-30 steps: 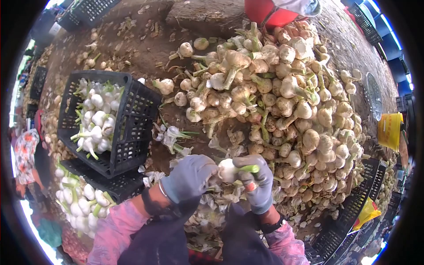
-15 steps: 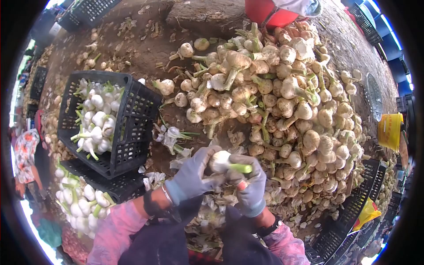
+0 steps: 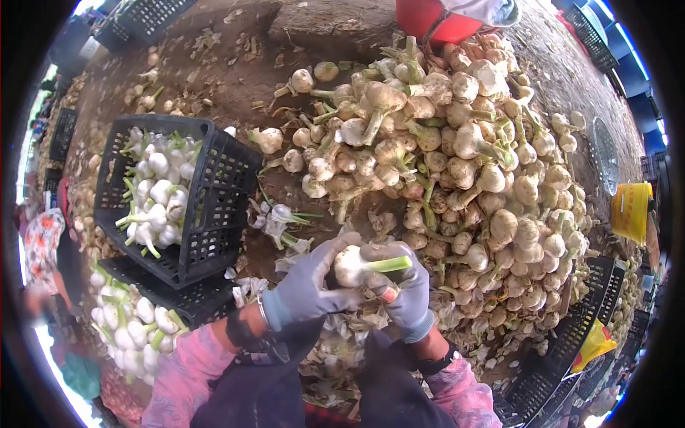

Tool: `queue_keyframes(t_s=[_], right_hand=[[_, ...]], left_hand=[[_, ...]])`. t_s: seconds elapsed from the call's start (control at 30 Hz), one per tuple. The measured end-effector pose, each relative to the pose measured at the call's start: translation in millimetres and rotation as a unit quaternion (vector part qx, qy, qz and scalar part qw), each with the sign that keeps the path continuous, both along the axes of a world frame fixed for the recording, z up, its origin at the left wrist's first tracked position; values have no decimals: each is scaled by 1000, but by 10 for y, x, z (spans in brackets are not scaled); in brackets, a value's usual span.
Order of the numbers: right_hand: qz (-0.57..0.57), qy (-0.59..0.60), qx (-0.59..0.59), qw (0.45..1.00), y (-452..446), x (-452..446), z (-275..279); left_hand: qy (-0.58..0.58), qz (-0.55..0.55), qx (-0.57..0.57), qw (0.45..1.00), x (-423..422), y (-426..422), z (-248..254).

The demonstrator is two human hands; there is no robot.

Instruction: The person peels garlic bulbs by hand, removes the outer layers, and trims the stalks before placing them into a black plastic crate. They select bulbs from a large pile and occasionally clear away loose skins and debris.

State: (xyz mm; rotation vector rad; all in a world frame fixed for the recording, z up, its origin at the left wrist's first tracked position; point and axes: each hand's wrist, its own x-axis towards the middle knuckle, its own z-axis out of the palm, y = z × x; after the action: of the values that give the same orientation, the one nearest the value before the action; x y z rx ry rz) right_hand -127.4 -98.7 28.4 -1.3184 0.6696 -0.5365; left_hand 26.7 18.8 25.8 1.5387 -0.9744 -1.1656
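Observation:
A white garlic bulb [image 3: 349, 267] with a cut green stem pointing right lies between my two grey-gloved hands. My left hand [image 3: 308, 279] curls around the bulb from the left, fingers closed against it. On the stem side, my right hand [image 3: 408, 291] is closed too, with its fingertips behind and below the base of the stem. Something orange shows at the right thumb; whether a small tool sits there is hard to make out. Just beyond the hands spreads a large heap of dirt-covered garlic [image 3: 464, 164]. Loose peeled skins [image 3: 282, 221] lie ahead of my left hand.
To the left stands a tilted black crate [image 3: 214, 207] holding clean white garlic, with more white garlic [image 3: 132, 335] below it. A red bucket [image 3: 435, 25] is at the top, a yellow bucket [image 3: 631, 212] at the right. Another person's patterned clothing [image 3: 44, 242] shows far left.
The garlic bulb has turned between my hands, showing a dirtier side and more of its green stem. My fingers have shifted slightly around it; the surroundings stay nearly the same.

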Motion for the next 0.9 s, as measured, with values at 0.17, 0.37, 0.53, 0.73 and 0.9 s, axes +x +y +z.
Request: queue_keyframes(t_s=[0.17,0.37,0.53,0.73,0.9], right_hand=[[6,-3,73,997,15,-56,1],[-63,7,111,992,193,37,57],[-8,4,7,1000,130,-10,-35],[45,-21,-212,976,-74,-59,-48],[45,-54,-177,982,-64,-61,-115]], left_hand=[[355,90,11,931,-59,-16,45],[65,57,9,996,-64,13,-93],[165,93,40,981,-36,12,-40],[259,65,62,962,7,-16,129],[271,-35,106,956,198,-71,226]])
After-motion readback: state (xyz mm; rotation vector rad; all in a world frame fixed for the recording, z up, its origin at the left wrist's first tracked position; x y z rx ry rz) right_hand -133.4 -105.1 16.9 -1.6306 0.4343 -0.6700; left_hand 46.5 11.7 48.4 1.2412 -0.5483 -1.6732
